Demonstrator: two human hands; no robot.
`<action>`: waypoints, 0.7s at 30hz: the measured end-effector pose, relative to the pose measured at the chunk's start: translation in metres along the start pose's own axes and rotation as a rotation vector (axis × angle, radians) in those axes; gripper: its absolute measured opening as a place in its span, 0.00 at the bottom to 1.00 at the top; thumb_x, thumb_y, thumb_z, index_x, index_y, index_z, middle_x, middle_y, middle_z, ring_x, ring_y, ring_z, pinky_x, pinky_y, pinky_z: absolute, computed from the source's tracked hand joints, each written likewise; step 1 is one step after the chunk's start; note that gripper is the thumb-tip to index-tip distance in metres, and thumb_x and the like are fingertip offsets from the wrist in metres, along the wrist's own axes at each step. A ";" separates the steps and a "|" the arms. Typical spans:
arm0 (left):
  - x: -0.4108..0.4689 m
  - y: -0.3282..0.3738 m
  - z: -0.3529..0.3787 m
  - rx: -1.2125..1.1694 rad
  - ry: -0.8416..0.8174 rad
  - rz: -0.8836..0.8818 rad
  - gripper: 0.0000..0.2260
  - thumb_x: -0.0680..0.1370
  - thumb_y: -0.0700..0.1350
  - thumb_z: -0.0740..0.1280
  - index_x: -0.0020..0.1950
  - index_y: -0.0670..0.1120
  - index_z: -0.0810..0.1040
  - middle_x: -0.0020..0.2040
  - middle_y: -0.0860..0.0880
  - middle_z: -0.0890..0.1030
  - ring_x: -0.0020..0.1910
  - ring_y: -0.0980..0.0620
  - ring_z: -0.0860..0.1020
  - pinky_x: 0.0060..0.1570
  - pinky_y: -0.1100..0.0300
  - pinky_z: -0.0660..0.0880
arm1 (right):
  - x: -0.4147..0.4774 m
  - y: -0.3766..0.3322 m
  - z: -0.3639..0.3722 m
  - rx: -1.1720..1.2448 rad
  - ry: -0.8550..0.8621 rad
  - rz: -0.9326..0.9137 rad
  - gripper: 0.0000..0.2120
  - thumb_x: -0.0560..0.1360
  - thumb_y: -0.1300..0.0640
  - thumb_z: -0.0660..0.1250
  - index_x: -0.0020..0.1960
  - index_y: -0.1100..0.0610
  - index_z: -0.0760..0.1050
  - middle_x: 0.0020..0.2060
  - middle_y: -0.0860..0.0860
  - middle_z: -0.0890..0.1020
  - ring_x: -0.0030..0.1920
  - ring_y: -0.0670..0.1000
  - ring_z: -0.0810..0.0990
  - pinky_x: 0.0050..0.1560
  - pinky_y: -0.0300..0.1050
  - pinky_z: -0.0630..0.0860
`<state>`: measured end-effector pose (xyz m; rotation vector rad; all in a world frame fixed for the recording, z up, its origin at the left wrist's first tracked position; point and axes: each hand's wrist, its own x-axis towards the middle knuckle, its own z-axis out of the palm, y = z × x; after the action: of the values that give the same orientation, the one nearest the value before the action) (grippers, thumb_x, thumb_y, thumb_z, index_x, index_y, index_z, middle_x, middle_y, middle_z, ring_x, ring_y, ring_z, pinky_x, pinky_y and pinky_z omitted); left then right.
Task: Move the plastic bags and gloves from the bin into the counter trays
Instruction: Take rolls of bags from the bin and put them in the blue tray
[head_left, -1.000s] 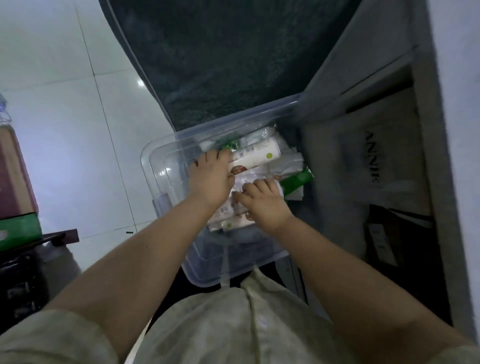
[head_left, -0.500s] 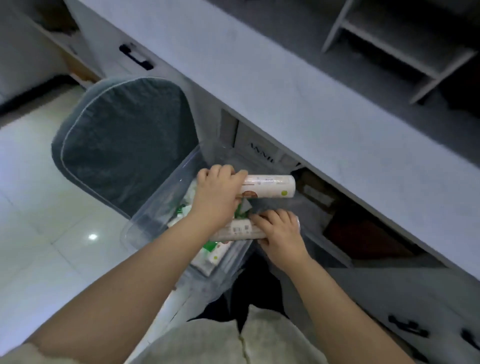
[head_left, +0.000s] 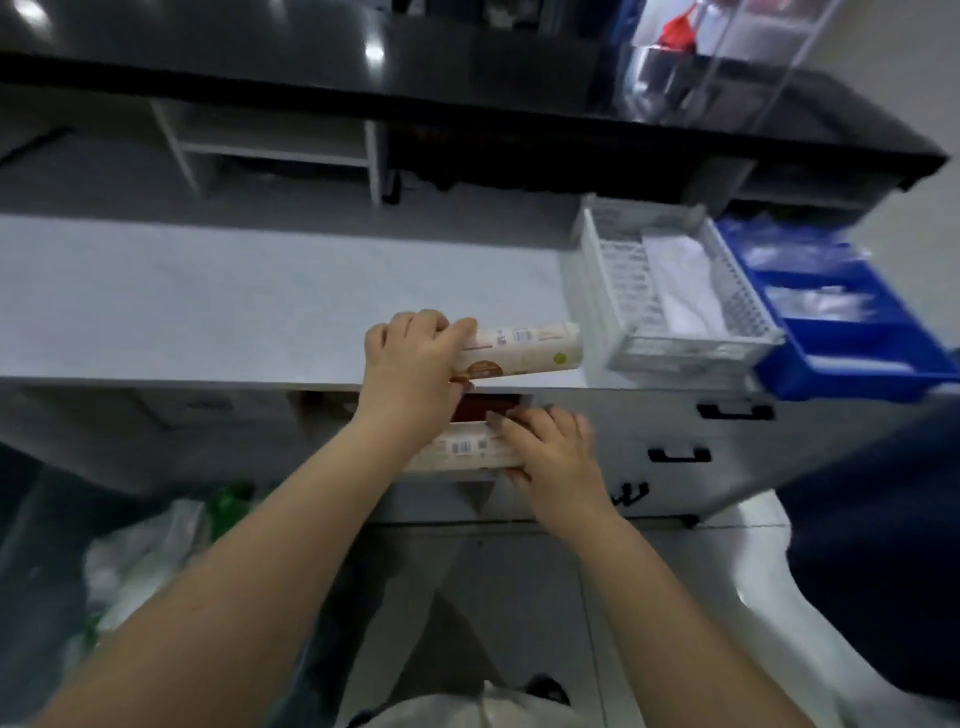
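My left hand (head_left: 413, 358) grips a white roll of plastic bags (head_left: 524, 348) held level over the grey counter's front edge (head_left: 208, 312). The roll's free end points at a white slotted tray (head_left: 618, 291) with white bags lying in it. My right hand (head_left: 545, 457) grips a second white roll (head_left: 457, 449), lower, in front of the cabinet face. A blue tray (head_left: 852, 364) with clear plastic in it stands right of the white one. The clear bin (head_left: 135, 561), holding white and green packets, sits blurred at lower left.
Grey drawers with black handles (head_left: 732, 413) are under the counter. A black raised ledge (head_left: 467, 104) runs behind it, with a clear acrylic holder (head_left: 727, 67) on top. An open white shelf unit (head_left: 270, 150) stands at the back. A dark shape (head_left: 883, 545) fills the right side.
Both hands have lifted a roll each out of the bin and up to counter height. The view has swung from the bin to the counter and trays.
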<state>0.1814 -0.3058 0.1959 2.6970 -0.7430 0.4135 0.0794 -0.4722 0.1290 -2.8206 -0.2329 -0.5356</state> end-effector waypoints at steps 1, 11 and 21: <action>0.013 0.029 0.009 -0.029 -0.001 0.024 0.26 0.69 0.49 0.74 0.65 0.52 0.72 0.57 0.47 0.75 0.57 0.44 0.70 0.56 0.48 0.62 | -0.009 0.027 -0.017 -0.010 0.018 0.036 0.30 0.61 0.60 0.78 0.61 0.53 0.77 0.52 0.53 0.80 0.51 0.59 0.76 0.53 0.57 0.71; 0.119 0.276 0.098 -0.169 -0.040 0.142 0.27 0.68 0.48 0.73 0.67 0.53 0.72 0.56 0.48 0.76 0.56 0.45 0.70 0.55 0.49 0.63 | -0.084 0.260 -0.154 -0.166 0.112 0.293 0.28 0.62 0.62 0.75 0.62 0.54 0.77 0.54 0.53 0.79 0.54 0.59 0.75 0.58 0.56 0.66; 0.237 0.362 0.167 -0.161 -0.058 0.194 0.26 0.70 0.54 0.73 0.67 0.55 0.71 0.56 0.49 0.76 0.54 0.46 0.71 0.52 0.49 0.65 | -0.080 0.420 -0.187 -0.172 0.151 0.478 0.30 0.66 0.58 0.76 0.66 0.51 0.73 0.56 0.51 0.77 0.58 0.56 0.72 0.63 0.56 0.65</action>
<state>0.2151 -0.7675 0.2074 2.5052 -1.0146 0.3063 0.0283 -0.9344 0.1730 -2.8300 0.5261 -0.6729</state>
